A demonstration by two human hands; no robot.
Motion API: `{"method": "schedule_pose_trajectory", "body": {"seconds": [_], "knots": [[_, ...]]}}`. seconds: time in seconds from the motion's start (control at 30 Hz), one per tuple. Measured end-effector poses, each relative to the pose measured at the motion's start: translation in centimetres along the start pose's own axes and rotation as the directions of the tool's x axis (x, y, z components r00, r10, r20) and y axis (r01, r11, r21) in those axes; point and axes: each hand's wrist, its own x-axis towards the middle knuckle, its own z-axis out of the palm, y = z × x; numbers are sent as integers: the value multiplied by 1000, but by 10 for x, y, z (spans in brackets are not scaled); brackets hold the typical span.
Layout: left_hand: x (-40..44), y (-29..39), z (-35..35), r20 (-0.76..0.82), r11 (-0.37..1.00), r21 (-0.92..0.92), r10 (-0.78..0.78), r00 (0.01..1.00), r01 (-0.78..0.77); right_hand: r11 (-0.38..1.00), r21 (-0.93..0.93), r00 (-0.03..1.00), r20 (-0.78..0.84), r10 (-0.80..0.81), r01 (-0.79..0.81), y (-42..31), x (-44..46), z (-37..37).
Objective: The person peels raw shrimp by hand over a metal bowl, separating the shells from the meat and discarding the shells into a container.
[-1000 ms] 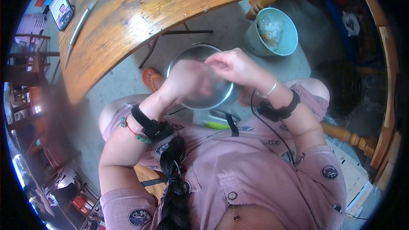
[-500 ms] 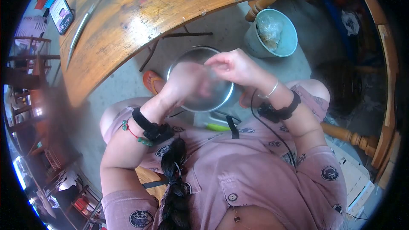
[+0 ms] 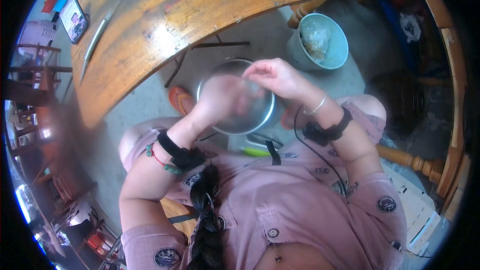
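Observation:
A round metal bowl (image 3: 257, 122) with a shiny rim sits low between my legs. My left hand (image 3: 222, 97) is over its left part, and blur and haze smear its fingers. Nearer the far right rim, my right hand (image 3: 275, 77) is closed, its fingertips pressed together in a pinch. What those fingertips hold, if anything, is too small to make out. The fingertips of both hands are close together above the bowl. A pinkish blur beside the left hand hides most of the bowl's inside.
A wooden table (image 3: 200, 7) curves across the far side, bearing a phone (image 3: 73, 19) and a slim knife-like tool (image 3: 95, 45). A pale bucket (image 3: 337, 45) with a plastic bag (image 3: 316, 35) in it stands at the right. An orange sandal (image 3: 181, 101) shows beside the bowl.
My left hand has shifted slightly and stays blurred. My right hand keeps its pinch, almost in the same place. The whole view has moved slightly.

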Motion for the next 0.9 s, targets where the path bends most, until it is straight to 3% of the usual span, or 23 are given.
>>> {"method": "schedule_pose_trajectory", "body": {"seconds": [0.1, 0.17, 0.2, 0.27, 0.43, 0.53, 0.63, 0.9], "knots": [[0, -1, 3, -82, 989, 147, 41, 996, -28, 992, 99, 997, 11, 75, -76, -3, 0, -1], [2, -6, 2, -75, 746, 626, 349, 934, -229, 981, 154, 993, 20, 115, -117, -1, 0, -3], [1, -6, 3, -73, 746, 625, 348, 935, -229, 952, 268, 989, 47, 138, -146, 3, 1, -4], [-2, -4, 7, -32, 480, 798, 637, 771, -364, 910, 376, 984, 78, 158, -176, 9, 1, -5], [-11, 9, 9, -20, 416, 847, 648, 761, -331, 738, 606, 951, 116, 285, -295, 10, 0, -1], [-10, 8, 8, -17, 391, 860, 664, 747, -327, 648, 697, 951, 246, 188, -309, 17, 0, -1], [-8, 3, 8, -33, 381, 870, 681, 732, -315, 677, 659, 944, 193, 269, -328, 14, -3, 13], [-8, 4, 10, -45, 361, 887, 686, 726, -286, 744, 602, 955, 229, 188, -290, 14, -7, 12]]}}
